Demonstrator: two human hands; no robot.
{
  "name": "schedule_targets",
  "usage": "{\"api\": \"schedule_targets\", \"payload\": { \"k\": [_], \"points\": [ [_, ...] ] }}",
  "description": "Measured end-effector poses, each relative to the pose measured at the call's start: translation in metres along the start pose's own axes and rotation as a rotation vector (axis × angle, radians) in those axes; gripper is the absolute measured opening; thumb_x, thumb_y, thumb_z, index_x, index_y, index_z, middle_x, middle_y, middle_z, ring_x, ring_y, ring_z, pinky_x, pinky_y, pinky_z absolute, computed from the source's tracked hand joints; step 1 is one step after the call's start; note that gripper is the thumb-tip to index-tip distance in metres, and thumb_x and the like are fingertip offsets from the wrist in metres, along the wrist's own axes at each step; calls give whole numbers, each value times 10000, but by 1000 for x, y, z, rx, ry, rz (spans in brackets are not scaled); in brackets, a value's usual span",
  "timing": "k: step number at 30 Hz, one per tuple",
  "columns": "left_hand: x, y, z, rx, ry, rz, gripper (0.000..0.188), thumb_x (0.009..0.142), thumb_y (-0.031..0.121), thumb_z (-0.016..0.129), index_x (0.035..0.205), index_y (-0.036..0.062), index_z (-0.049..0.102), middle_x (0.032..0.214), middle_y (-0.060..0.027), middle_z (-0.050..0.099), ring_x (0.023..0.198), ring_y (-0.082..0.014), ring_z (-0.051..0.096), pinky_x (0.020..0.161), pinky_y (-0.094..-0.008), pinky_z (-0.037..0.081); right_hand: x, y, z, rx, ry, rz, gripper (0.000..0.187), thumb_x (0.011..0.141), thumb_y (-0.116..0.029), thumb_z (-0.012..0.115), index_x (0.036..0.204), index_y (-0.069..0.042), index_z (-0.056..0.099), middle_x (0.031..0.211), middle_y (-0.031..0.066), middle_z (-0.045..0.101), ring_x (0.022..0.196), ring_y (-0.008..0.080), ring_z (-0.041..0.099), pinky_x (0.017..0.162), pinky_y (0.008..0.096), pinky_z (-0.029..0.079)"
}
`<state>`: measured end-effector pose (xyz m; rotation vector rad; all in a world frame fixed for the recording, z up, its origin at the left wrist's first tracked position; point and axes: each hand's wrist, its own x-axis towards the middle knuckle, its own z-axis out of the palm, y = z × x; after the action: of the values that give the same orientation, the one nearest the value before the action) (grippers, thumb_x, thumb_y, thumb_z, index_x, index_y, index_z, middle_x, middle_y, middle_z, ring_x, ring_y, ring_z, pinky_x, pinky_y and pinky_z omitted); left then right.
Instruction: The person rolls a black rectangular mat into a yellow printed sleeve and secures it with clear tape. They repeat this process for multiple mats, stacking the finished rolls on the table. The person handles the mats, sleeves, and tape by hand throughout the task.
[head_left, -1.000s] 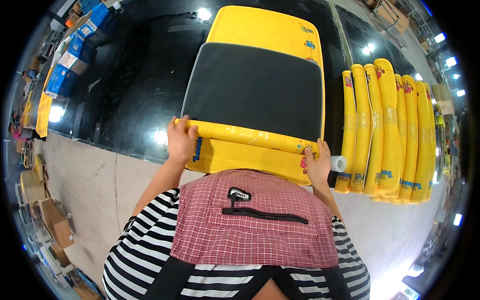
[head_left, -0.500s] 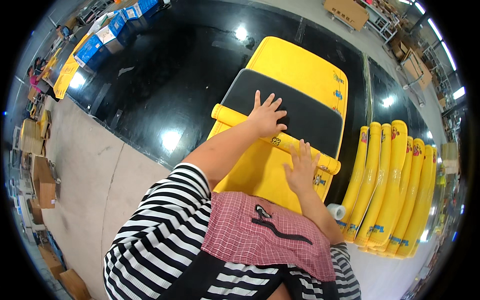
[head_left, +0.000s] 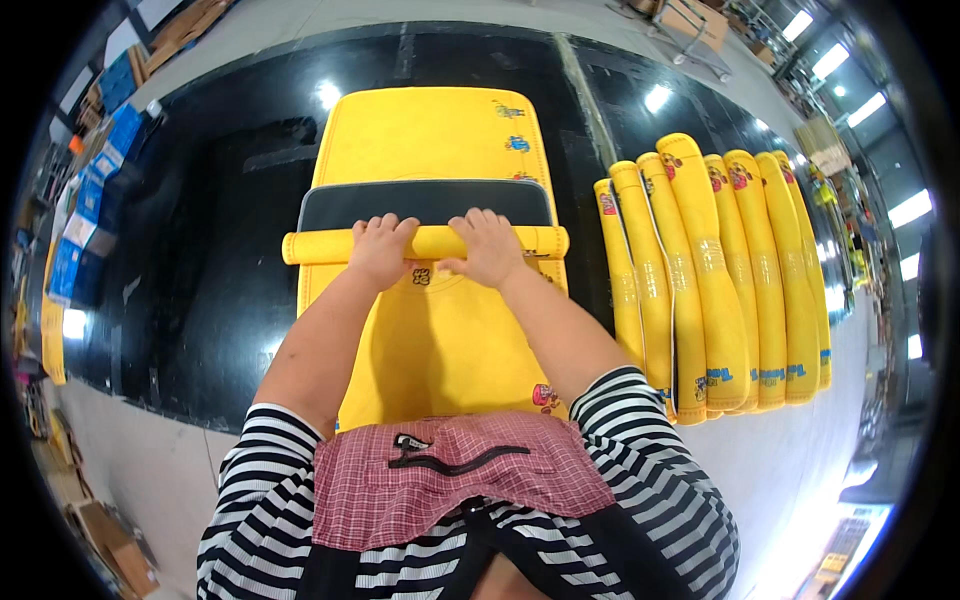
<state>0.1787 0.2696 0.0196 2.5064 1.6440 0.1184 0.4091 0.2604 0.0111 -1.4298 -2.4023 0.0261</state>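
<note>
A rolled-up yellow mat edge (head_left: 325,247) lies crosswise in front of me. My left hand (head_left: 380,252) curls its fingers over the roll left of its middle. Right of the middle, my right hand (head_left: 488,250) grips it likewise, with the thumb on the near side. Just beyond the roll stretches a black mat backing (head_left: 425,204), lying flat. Beneath and around it is yellow mat surface (head_left: 420,135), with small cartoon prints along its right edge. More yellow surface, shaded by my arms, reaches toward my body.
Several rolled yellow mats (head_left: 708,270), wrapped with clear tape, lie side by side on the right. A glossy black tabletop (head_left: 225,220) carries everything. Blue boxes (head_left: 85,210) stand along its far left. A cart with a carton (head_left: 690,28) is at the far right.
My hands were spread, the left on the black backing and roll, the right near the roll's right end. Now both curl over the roll. The view has turned, so the roll appears level.
</note>
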Motion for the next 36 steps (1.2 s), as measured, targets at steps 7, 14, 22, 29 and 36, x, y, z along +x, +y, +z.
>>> {"api": "schedule_targets", "payload": {
  "k": [7,14,22,29,36],
  "points": [
    [-4,4,5,102,11,52,683,788,367,848,1375,192,544,1174,-72,592,1184,-305,556,1019,-506,378,-15,6,-7,-135,-163,92,661,789,-392,838,1343,-153,571,1080,87,571,1070,287,555,934,438,422],
    [-178,53,18,-79,54,164,611,788,348,794,1326,127,606,1119,-98,614,1116,-321,581,1000,-521,380,-167,-78,-39,94,-229,29,627,801,-335,813,1344,-110,596,1142,134,594,1126,329,563,986,468,422],
    [-267,-60,8,-180,111,-446,436,984,358,652,1283,41,676,1316,-176,643,1264,-360,579,1148,-530,367,-262,-63,-52,-18,102,470,400,936,-260,695,1289,-72,697,1393,273,547,1334,432,490,1151,538,356],
    [-316,-57,27,-733,210,-702,672,1005,304,657,1508,-78,427,1376,-268,622,1249,-368,629,1071,-393,475,-285,-85,-65,438,187,952,680,867,-188,789,1449,47,528,1381,294,559,1270,391,570,1076,443,464],
    [-316,-20,18,-943,403,-792,691,988,179,688,1531,-104,368,1381,-244,602,1238,-275,617,1038,-358,494,-286,-83,-68,796,312,1090,704,867,-38,796,1457,139,454,1333,202,607,1167,244,631,1022,340,511]
  ]
}}
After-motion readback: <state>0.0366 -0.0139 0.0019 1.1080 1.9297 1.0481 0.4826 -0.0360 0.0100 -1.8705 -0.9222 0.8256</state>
